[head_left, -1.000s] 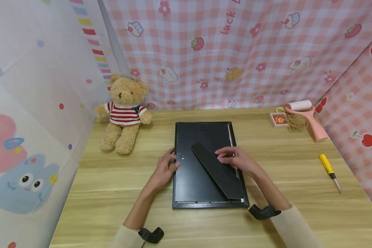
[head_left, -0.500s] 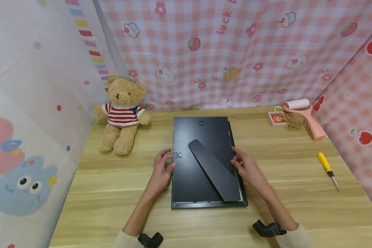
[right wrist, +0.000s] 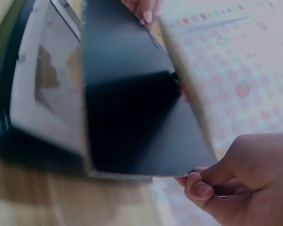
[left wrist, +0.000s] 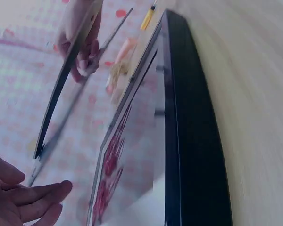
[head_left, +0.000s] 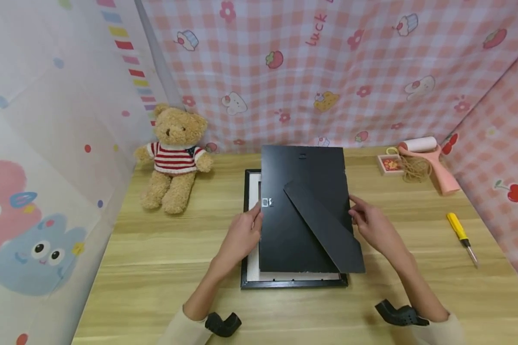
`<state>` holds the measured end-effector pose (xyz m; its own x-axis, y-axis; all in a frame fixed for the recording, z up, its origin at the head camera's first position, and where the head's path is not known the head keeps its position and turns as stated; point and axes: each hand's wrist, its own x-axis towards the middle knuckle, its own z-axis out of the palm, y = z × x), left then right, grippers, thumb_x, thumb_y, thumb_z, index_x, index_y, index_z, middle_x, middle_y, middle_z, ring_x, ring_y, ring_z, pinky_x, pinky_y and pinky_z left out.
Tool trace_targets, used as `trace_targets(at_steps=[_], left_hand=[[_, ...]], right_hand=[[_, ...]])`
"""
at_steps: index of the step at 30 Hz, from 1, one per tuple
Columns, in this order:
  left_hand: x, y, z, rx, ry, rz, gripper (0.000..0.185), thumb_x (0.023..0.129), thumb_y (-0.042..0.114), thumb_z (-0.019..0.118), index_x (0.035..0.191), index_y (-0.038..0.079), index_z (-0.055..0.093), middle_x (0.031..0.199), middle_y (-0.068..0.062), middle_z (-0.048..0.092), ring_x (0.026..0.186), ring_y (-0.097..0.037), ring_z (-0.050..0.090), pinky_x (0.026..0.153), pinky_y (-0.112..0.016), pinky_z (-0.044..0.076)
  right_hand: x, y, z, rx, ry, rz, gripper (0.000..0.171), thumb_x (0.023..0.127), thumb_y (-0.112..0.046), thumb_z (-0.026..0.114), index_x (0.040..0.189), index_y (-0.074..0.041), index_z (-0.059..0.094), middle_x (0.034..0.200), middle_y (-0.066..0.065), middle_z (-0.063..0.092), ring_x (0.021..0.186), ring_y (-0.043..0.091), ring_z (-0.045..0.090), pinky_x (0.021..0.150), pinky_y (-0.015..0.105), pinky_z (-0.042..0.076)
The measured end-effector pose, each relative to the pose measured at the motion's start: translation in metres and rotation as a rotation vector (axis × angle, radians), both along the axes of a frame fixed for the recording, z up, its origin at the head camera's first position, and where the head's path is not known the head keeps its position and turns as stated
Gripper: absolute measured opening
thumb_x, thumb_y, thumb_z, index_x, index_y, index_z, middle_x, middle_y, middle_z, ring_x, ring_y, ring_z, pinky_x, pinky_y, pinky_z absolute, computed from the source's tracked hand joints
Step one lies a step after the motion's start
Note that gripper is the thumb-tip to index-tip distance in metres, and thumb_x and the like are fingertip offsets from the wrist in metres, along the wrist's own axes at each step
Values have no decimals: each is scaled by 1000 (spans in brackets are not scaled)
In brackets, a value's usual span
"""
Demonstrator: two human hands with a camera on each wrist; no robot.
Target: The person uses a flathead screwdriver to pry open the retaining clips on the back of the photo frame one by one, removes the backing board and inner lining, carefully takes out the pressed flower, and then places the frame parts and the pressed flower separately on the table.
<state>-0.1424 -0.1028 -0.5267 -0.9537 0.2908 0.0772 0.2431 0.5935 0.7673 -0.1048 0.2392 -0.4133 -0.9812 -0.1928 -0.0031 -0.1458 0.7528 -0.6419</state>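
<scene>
Two hands, left [head_left: 241, 233] at 9 o'clock and right [head_left: 371, 225] at 3, pinch the backing [head_left: 302, 211] above the frame [head_left: 293, 281]; a loosened pinch could drop it onto the glass.

A light wooden table [head_left: 155, 268] carries a black picture frame [head_left: 293, 282] lying flat at its centre, a teddy bear in a striped jumper [head_left: 174, 155] seated at the far left, and, to the right, a pink lint roller [head_left: 429, 160], a small red box [head_left: 389, 165], a coil of string [head_left: 412, 170] and a yellow-handled screwdriver [head_left: 461, 237]
</scene>
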Motion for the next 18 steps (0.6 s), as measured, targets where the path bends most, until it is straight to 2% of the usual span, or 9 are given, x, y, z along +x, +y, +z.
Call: trace_targets(at_steps=[4, 8, 10, 12, 15, 18], left_hand=[[-10, 33, -5, -60, -79, -89, 53, 118, 30, 45, 162, 0, 51, 67, 4, 57, 46, -8, 46, 45, -29, 47], [-14, 75, -5, -75, -107, -154, 48, 118, 27, 46, 155, 1, 61, 65, 4, 54, 44, -6, 43, 44, -29, 44], [-13, 98, -4, -78, -84, -176, 41, 117, 26, 47, 142, 3, 70, 65, 6, 54, 48, -5, 45, 48, -27, 43], [-10, 119, -3, -69, -63, -194, 32, 116, 23, 49, 122, 7, 76, 65, 8, 55, 51, -5, 47, 49, -24, 43], [-8, 148, -2, -49, -60, -230, 27, 113, 21, 51, 97, 16, 71, 66, 10, 58, 53, -5, 50, 48, -22, 41], [-8, 172, -1, -46, -106, -267, 31, 112, 19, 53, 84, 20, 65, 67, 13, 62, 54, -4, 54, 47, -20, 43]], right_hand=[[-4, 31, 9, 51, -46, 0, 42, 109, 7, 56, 147, 25, 49, 92, 21, 72, 76, 21, 58, 62, 27, 44], [-5, 66, 12, 119, -96, -4, 42, 104, 11, 55, 142, 28, 49, 90, 25, 71, 74, 24, 58, 62, 28, 45], [-4, 84, 11, 160, -127, -11, 44, 99, 13, 54, 140, 29, 48, 93, 29, 71, 73, 25, 57, 60, 29, 43], [-2, 102, 10, 205, -168, -20, 48, 95, 14, 55, 139, 31, 48, 97, 34, 72, 72, 26, 56, 60, 31, 42], [0, 125, 6, 256, -202, -14, 50, 89, 15, 56, 135, 32, 48, 99, 37, 73, 73, 29, 61, 60, 32, 42], [1, 145, 2, 301, -198, -12, 49, 85, 16, 57, 130, 32, 50, 97, 38, 74, 80, 40, 71, 61, 36, 50]])
